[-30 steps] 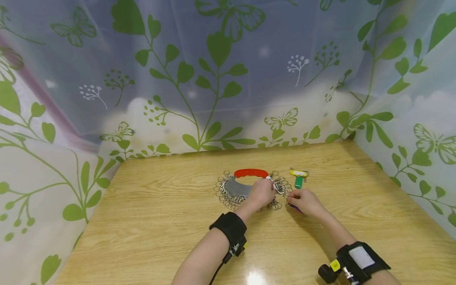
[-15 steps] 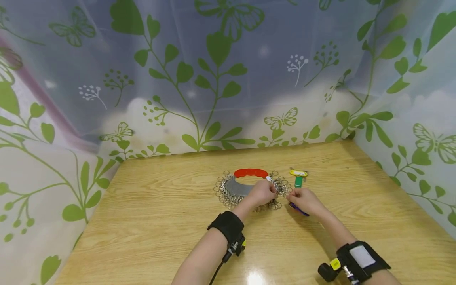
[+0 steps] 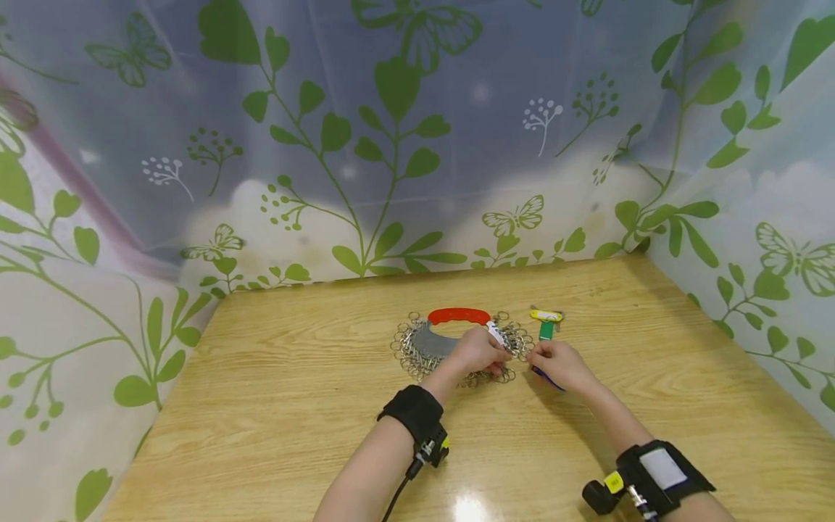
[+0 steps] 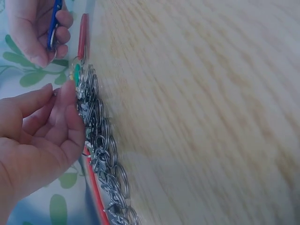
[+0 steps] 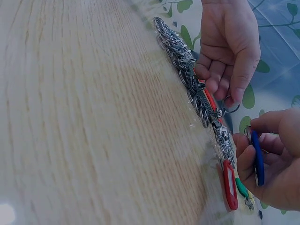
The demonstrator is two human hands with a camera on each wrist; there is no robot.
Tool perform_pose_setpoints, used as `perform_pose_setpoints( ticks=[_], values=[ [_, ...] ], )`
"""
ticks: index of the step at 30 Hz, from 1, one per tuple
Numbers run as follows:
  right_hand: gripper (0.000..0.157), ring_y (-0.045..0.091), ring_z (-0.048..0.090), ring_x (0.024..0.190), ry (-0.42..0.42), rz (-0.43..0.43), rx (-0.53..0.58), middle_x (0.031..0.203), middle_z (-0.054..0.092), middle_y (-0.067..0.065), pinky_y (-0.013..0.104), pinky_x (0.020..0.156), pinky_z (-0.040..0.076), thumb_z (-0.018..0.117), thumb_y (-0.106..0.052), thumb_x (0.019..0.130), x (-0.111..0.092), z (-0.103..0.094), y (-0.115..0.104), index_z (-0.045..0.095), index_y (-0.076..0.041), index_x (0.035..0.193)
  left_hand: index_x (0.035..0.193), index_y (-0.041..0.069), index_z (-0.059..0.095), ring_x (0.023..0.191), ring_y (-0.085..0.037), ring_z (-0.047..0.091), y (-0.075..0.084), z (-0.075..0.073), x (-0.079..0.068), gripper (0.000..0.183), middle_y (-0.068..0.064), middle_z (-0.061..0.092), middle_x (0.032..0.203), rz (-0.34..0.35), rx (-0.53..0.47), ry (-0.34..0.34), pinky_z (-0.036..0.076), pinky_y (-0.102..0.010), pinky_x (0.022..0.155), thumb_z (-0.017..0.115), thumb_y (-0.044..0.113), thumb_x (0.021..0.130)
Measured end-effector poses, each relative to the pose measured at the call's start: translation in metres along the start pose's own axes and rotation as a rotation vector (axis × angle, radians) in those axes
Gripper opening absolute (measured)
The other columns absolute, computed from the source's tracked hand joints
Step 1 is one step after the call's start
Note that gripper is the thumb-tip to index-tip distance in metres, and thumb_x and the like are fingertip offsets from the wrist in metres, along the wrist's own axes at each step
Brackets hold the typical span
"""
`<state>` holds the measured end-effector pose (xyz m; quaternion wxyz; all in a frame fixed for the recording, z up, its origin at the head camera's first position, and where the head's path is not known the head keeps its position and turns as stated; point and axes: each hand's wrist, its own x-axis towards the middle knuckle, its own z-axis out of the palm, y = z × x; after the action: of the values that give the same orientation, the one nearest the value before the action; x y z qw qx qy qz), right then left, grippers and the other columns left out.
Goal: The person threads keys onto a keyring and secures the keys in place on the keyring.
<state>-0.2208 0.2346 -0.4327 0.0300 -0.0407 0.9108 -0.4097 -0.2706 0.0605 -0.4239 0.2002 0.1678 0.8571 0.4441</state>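
My left hand (image 3: 478, 349) is at the right side of a grey curved plate (image 3: 430, 341) with a red grip (image 3: 459, 315) and many metal rings hanging round it. In the right wrist view its thumb and finger pinch one key ring (image 5: 232, 109) at the edge of the ring cluster (image 5: 180, 61). Close by on the right, my right hand (image 3: 562, 365) holds a blue key tag (image 5: 258, 159) by fingers and thumb, a small ring at its end. The fingertips of both hands are a short distance apart.
Behind the right hand lie a green key tag (image 3: 546, 330) and a yellow key tag (image 3: 546, 315) with metal bits. A red key tag (image 5: 230, 185) shows below the rings in the right wrist view. Printed cloth (image 3: 417, 159) surrounds the wooden table (image 3: 293, 406).
The left hand has shifted slightly and turned, uncovering more of a white piece beside the red grip. My right hand has moved a little, still holding the blue key tag.
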Motion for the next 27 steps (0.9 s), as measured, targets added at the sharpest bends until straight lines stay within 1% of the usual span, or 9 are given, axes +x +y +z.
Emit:
perform_pose_setpoints(
  ticks=[4, 6, 9, 13, 16, 22, 27],
  values=[
    [0.019, 0.015, 0.052, 0.066, 0.013, -0.007, 0.002, 0.075, 0.062, 0.004, 0.032, 0.063, 0.04, 0.053, -0.013, 0.093, 0.0001, -0.0005, -0.0004, 0.063, 0.002, 0.087, 0.094, -0.006, 0.071, 0.068, -0.021, 0.067, -0.0008, -0.0035, 0.0007, 0.019, -0.01, 0.067, 0.072, 0.01, -0.055, -0.046, 0.052, -0.028, 0.062, 0.06, 0.009, 0.091],
    [0.019, 0.015, 0.052, 0.067, 0.016, -0.01, 0.003, 0.075, 0.062, 0.003, 0.032, 0.063, 0.04, 0.053, -0.013, 0.093, 0.0002, -0.0006, -0.0011, 0.063, 0.001, 0.087, 0.096, -0.005, 0.07, 0.068, -0.019, 0.067, -0.0014, -0.0052, 0.0018, 0.02, -0.008, 0.067, 0.072, 0.018, -0.057, -0.065, 0.052, -0.028, 0.063, 0.058, 0.01, 0.092],
    [0.019, 0.014, 0.052, 0.066, 0.023, -0.017, 0.0, 0.075, 0.061, 0.002, 0.031, 0.063, 0.04, 0.054, -0.013, 0.093, 0.0007, -0.0002, -0.0031, 0.064, 0.002, 0.088, 0.094, -0.005, 0.07, 0.067, -0.019, 0.067, -0.0017, -0.0068, 0.0027, 0.022, -0.008, 0.066, 0.071, 0.025, -0.064, -0.082, 0.052, -0.028, 0.063, 0.056, 0.012, 0.093],
    [0.019, 0.014, 0.051, 0.064, 0.036, -0.029, -0.005, 0.073, 0.06, 0.002, 0.031, 0.062, 0.04, 0.054, -0.014, 0.093, 0.0019, 0.0012, -0.006, 0.064, 0.002, 0.089, 0.091, -0.004, 0.069, 0.066, -0.02, 0.066, -0.0024, -0.0069, 0.0027, 0.023, -0.008, 0.065, 0.069, 0.031, -0.083, -0.08, 0.052, -0.029, 0.061, 0.056, 0.014, 0.094],
    [0.018, 0.013, 0.052, 0.064, 0.046, -0.033, -0.016, 0.073, 0.061, 0.002, 0.031, 0.062, 0.04, 0.055, -0.013, 0.092, 0.0026, 0.0025, -0.0065, 0.065, 0.001, 0.089, 0.093, -0.005, 0.069, 0.067, -0.02, 0.067, -0.0032, -0.0066, 0.0026, 0.023, -0.009, 0.066, 0.071, 0.042, -0.108, -0.076, 0.052, -0.029, 0.062, 0.055, 0.013, 0.094],
    [0.019, 0.014, 0.05, 0.065, 0.016, -0.046, -0.065, 0.073, 0.059, 0.001, 0.031, 0.06, 0.04, 0.055, -0.014, 0.092, 0.0047, 0.0048, -0.0031, 0.066, -0.001, 0.083, 0.091, -0.005, 0.07, 0.07, -0.021, 0.067, -0.0058, -0.006, 0.0024, 0.024, -0.01, 0.067, 0.072, 0.048, -0.078, -0.08, 0.052, -0.027, 0.063, 0.055, 0.013, 0.094],
    [0.019, 0.015, 0.049, 0.064, 0.003, -0.03, -0.054, 0.071, 0.058, 0.001, 0.031, 0.058, 0.039, 0.055, -0.014, 0.092, 0.005, 0.0045, -0.0042, 0.065, -0.001, 0.082, 0.095, -0.006, 0.069, 0.071, -0.022, 0.067, -0.0063, -0.0049, 0.0017, 0.023, -0.009, 0.066, 0.073, 0.066, -0.073, -0.085, 0.052, -0.027, 0.065, 0.054, 0.011, 0.094]
  ],
)
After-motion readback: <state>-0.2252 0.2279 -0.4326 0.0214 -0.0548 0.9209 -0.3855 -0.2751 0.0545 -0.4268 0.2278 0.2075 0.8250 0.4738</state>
